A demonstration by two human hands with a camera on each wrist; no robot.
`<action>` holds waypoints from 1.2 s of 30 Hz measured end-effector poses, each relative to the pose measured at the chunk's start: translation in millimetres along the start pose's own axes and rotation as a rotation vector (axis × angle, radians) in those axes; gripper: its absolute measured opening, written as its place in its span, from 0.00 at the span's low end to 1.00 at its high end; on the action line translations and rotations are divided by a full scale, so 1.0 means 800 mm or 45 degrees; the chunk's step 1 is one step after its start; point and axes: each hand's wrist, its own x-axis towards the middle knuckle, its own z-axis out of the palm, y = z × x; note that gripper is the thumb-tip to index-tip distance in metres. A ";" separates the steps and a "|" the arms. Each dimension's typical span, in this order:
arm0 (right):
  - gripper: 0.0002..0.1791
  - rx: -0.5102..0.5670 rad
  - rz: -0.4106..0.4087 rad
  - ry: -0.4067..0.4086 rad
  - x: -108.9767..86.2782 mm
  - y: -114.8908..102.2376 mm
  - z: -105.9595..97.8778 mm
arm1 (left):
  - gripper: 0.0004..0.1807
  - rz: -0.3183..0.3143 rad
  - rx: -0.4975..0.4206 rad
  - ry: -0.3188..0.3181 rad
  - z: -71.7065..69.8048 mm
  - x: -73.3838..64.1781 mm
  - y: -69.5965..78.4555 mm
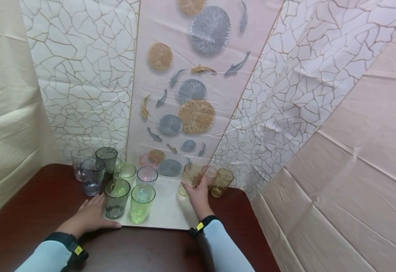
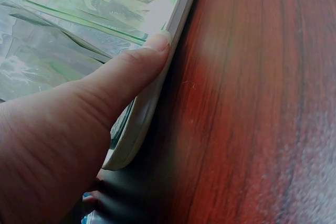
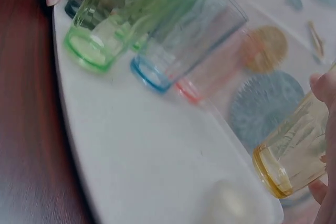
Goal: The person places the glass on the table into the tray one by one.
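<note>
Grasped in the right hand (image 1: 199, 194), the pale yellow glass (image 3: 293, 154) is held at two o'clock of the white tray (image 1: 171, 206), whose eight-o'clock edge is touched by the unclenched left hand (image 1: 90, 214)

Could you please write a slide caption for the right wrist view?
Right hand holding a yellow glass near a white tray bearing a green glass and a blue glass.

Gripped tumbler (image 3: 296, 149): smooth, glossy, glass-like
Tray (image 1: 170, 209) beside grip: smooth, plastic-like
Tabletop (image 1: 143, 249) below grip: glossy, wood-grained
Backdrop (image 1: 215, 81) behind grip: sheeny, creased, cloth-like
</note>
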 end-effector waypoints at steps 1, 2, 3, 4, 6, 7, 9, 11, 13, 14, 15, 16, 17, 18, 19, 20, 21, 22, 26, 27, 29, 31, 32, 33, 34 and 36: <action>0.48 -0.025 -0.002 -0.007 0.002 -0.004 0.007 | 0.83 0.000 0.000 0.001 0.000 0.000 0.000; 0.46 -0.030 -0.014 -0.017 0.005 -0.008 0.014 | 0.83 0.001 -0.001 0.003 0.000 0.000 0.000; 0.46 -0.044 -0.020 -0.025 0.007 -0.011 0.021 | 0.83 0.000 -0.002 0.005 0.000 0.000 0.000; 0.45 -0.056 -0.022 -0.031 0.009 -0.016 0.028 | 0.83 0.004 -0.002 0.008 0.000 0.000 0.000; 0.45 -0.071 -0.008 -0.063 0.012 -0.024 0.040 | 0.84 -0.001 -0.008 0.007 0.001 0.000 -0.001; 0.45 -0.065 -0.004 -0.080 0.013 -0.029 0.046 | 0.84 -0.007 -0.010 0.004 0.001 0.000 -0.001; 0.47 -0.053 0.009 -0.110 0.015 -0.037 0.055 | 0.84 -0.012 -0.011 0.000 0.002 0.001 -0.002; 0.48 -0.029 0.033 -0.136 0.017 -0.043 0.064 | 0.84 -0.013 -0.012 -0.003 0.002 0.000 -0.001; 0.50 -0.019 0.054 -0.150 0.018 -0.047 0.072 | 0.84 -0.016 -0.014 -0.006 0.001 -0.001 0.000; 0.51 -0.022 0.062 -0.157 0.019 -0.048 0.075 | 0.84 -0.012 -0.018 -0.004 -0.001 -0.002 0.002; 0.52 -0.028 0.068 -0.165 0.020 -0.048 0.079 | 0.83 -0.010 -0.023 -0.003 -0.002 -0.003 0.003; 0.53 -0.033 0.068 -0.170 0.022 -0.048 0.083 | 0.83 -0.009 -0.024 -0.003 -0.004 -0.004 0.005; 0.54 -0.042 0.070 -0.176 0.023 -0.048 0.086 | 0.82 -0.010 -0.025 -0.001 -0.006 -0.006 0.006; 0.54 -0.052 0.072 -0.182 0.025 -0.047 0.089 | 0.82 -0.010 -0.027 -0.001 -0.008 -0.007 0.008; 0.54 -0.063 0.070 -0.186 0.026 -0.045 0.091 | 0.81 -0.009 -0.029 0.000 -0.010 -0.008 0.009; 0.55 -0.069 0.068 -0.190 0.028 -0.043 0.094 | 0.80 -0.004 -0.030 0.005 -0.011 -0.009 0.010; 0.55 -0.079 0.066 -0.191 0.030 -0.041 0.096 | 0.80 -0.006 -0.026 0.006 -0.011 -0.009 0.011; 0.55 -0.087 0.064 -0.192 0.031 -0.039 0.098 | 0.80 -0.006 -0.025 0.008 -0.012 -0.009 0.012; 0.54 -0.093 0.047 -0.192 0.035 -0.030 0.104 | 0.79 -0.004 -0.032 0.018 -0.011 -0.010 0.011; 0.54 -0.089 0.047 -0.192 0.035 -0.028 0.105 | 0.80 -0.008 -0.033 0.017 -0.010 -0.010 0.011; 0.53 -0.074 0.054 -0.196 0.036 -0.025 0.108 | 0.80 -0.010 -0.040 0.019 -0.009 -0.009 0.010; 0.54 -0.060 0.068 -0.203 0.037 -0.023 0.110 | 0.81 -0.010 -0.035 0.021 -0.007 -0.008 0.008; 0.54 -0.053 0.069 -0.205 0.038 -0.022 0.111 | 0.81 -0.014 -0.033 0.019 -0.006 -0.007 0.008; 0.55 -0.048 0.073 -0.207 0.037 -0.022 0.112 | 0.81 -0.015 -0.034 0.019 -0.006 -0.007 0.007; 0.55 -0.040 0.078 -0.210 0.037 -0.021 0.114 | 0.82 -0.015 -0.035 0.018 -0.006 -0.007 0.007; 0.55 -0.038 0.084 -0.208 0.037 -0.020 0.116 | 0.82 -0.017 -0.032 0.017 -0.006 -0.006 0.006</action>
